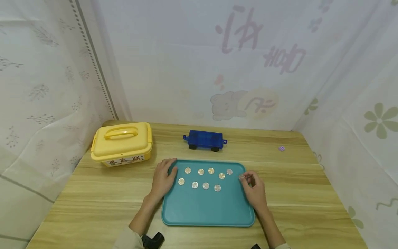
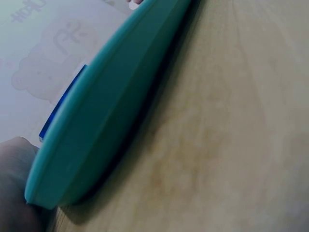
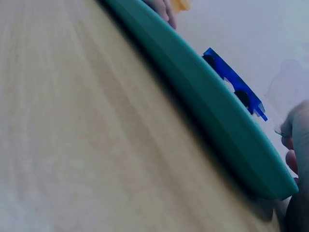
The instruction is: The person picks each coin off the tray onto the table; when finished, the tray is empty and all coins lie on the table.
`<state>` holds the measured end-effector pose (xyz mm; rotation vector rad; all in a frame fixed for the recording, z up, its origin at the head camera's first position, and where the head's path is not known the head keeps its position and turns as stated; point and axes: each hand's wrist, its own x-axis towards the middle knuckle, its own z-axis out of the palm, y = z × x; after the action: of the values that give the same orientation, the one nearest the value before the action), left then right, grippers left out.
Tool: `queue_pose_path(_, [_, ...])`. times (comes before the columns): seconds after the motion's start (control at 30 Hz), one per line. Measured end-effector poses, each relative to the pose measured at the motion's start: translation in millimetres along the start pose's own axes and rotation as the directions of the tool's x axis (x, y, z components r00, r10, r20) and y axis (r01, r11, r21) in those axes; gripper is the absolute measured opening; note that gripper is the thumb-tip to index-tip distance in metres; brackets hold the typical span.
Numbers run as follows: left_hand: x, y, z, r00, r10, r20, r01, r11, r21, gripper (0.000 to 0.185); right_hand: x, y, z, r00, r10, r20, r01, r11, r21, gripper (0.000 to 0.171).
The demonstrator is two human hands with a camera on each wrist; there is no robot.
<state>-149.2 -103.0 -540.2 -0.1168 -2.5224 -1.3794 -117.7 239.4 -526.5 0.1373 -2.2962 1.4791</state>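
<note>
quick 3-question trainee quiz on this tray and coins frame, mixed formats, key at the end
1. Multiple choice: what is the right hand doing? A) pinching a coin at the teal tray's right edge B) lifting the yellow box C) resting flat on the table
2. True or false: the blue toy wagon sits on the tray.
3. Fill in: the left hand rests on the tray's far ____ corner.

Key: 1 A; 2 false, it stands on the table beyond the tray; 3 left.
</note>
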Motion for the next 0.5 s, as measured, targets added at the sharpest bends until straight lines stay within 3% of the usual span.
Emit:
queue_pose_path(0.1, [0.7, 0.7, 0.4, 1.000, 0.010, -0.012, -0.010, 1.000, 0.001, 0.035, 5, 18, -4, 0.994, 0.083, -0.072, -0.084, 0.996, -0.012, 0.010])
queue_pose_path(0.2, [1.1, 0.6, 1.1, 1.000, 0.007, -0.009, -0.007, 1.000, 0.007, 0.035, 11, 25, -14, 0.986, 0.114, -0.120, -0.122, 0.991, -0.061, 0.010])
queue_pose_path(0.5, [-1.2, -4.3, 2.1, 0.999, 0.039, -0.029, -0.038, 0.999, 0.015, 0.035, 40, 55, -34, 0.977, 0.088, -0.195, -0.140, 0.951, -0.274, 0.008])
